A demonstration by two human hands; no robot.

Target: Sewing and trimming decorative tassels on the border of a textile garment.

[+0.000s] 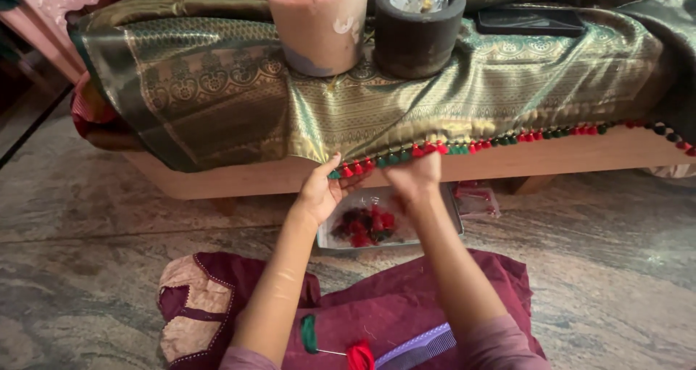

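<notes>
Both hands work at the hanging edge of a green-gold silk saree (362, 101) draped over a low wooden bench (239, 178). The left hand (319, 192) pinches the tasselled border (406, 154); the right hand (417, 178) seems closed on the tassels beside it, fingers hidden. A tray of red and green tassels (366, 225) lies below.

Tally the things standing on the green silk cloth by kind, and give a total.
Pink cylindrical container: 1
Dark stone mortar: 1
Flat black tray-like item: 1
Total: 3
</notes>
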